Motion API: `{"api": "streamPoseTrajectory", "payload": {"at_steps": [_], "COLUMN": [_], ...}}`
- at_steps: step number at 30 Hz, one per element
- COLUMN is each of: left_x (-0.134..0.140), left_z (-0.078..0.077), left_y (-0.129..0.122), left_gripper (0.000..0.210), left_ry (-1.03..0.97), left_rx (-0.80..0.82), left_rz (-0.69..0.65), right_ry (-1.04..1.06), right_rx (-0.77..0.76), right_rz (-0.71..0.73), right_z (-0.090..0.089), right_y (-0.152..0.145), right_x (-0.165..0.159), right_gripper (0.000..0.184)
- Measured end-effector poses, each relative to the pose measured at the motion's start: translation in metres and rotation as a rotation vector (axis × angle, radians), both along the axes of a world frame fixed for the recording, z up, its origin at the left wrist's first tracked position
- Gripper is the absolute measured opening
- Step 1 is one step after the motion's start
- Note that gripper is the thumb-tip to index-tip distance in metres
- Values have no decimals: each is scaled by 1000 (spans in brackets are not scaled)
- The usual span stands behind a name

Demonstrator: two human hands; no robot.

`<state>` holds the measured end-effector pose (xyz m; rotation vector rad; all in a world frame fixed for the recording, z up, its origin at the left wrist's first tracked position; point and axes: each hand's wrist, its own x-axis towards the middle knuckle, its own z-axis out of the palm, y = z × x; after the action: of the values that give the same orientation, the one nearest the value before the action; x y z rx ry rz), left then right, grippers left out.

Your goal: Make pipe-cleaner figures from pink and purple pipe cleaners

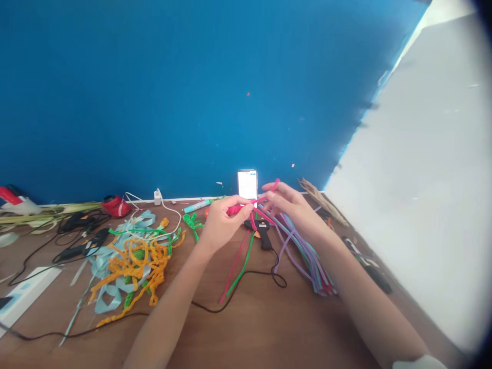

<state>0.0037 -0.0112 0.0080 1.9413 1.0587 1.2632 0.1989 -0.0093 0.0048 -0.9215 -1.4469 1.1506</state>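
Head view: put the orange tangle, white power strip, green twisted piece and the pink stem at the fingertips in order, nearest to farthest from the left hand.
From the left hand:
1. Pink stem: at its fingertips.
2. Green twisted piece: just to its left.
3. Orange tangle: farther left.
4. White power strip: at the picture's left edge.

The table (265, 330) has a brown top which looks like wood. On its left side lies a white power strip (35, 291); nearby, orange fuzzy stems (148, 256) are tangled with pale blue ribbon (100, 262). A black glue gun (264, 238) rests near a bundle of purple and blue stems (310, 264).
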Motion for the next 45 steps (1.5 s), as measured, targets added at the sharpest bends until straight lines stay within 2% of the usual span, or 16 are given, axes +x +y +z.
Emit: {"api": "streamPoseTrajectory", "payload": {"at_steps": [3, 6, 10, 12, 15, 18, 20, 21, 23, 25, 30, 33, 35, 39, 42, 45], "left_x": [0, 0, 2, 2, 1, 1, 3, 4, 6, 7, 7, 9, 10, 12, 12, 11], "left_z": [2, 3, 3, 4, 3, -3, -9, -11, -14, -15, -15, -15, -14, -10, -9, -8], "left_y": [-1, -1, -3, -5, -4, 1, 5, 7, 10, 11, 11, 8, 6, 2, 1, 1], "left_gripper": [17, 18, 21, 24, 27, 32, 39, 40, 34, 25, 25, 22, 20, 19, 18, 21], "left_ry": [77, 119, 121, 72, -111, -364, -511, -559, -572, -509, -244, -70, 35, 129, 169, 229], "left_rx": [56, 57, 0, -73, -301, -630, -764, -765, -704, -606, -405, -290, -208, -102, -35, 2], "left_rz": [-37, -46, -37, -45, -131, -310, -366, -371, -338, -280, -170, -165, -151, -129, -109, -94], "right_ry": [19, -35, -261, -384, -613, -946, -1064, -1069, -1005, -860, -484, -304, -128, 111, 100, 56], "right_rx": [-44, 56, 293, 460, 782, 1140, 1248, 1258, 1192, 1046, 531, 80, -131, -262, -270, -206], "right_rz": [251, 269, 143, 88, -20, -204, -284, -310, -343, -376, -467, -182, 5, 99, 216, 242], "right_z": [-1, -4, -5, -5, -6, -9, -12, -12, -13, -12, -9, -8, -7, -6, -8, -10], "right_y": [-2, -1, 0, -1, -4, -6, -5, -3, -1, 2, 6, 9, 11, 14, 15, 14], "right_x": [-4, -6, -4, -2, -1, -1, -1, -2, -3, -5, -1, 3, 6, 8, 8, 7], "right_gripper": [28, 24, 7, 8, 17, 21, 21, 21, 19, 14, 12, 24, 26, 30, 27, 24]}}
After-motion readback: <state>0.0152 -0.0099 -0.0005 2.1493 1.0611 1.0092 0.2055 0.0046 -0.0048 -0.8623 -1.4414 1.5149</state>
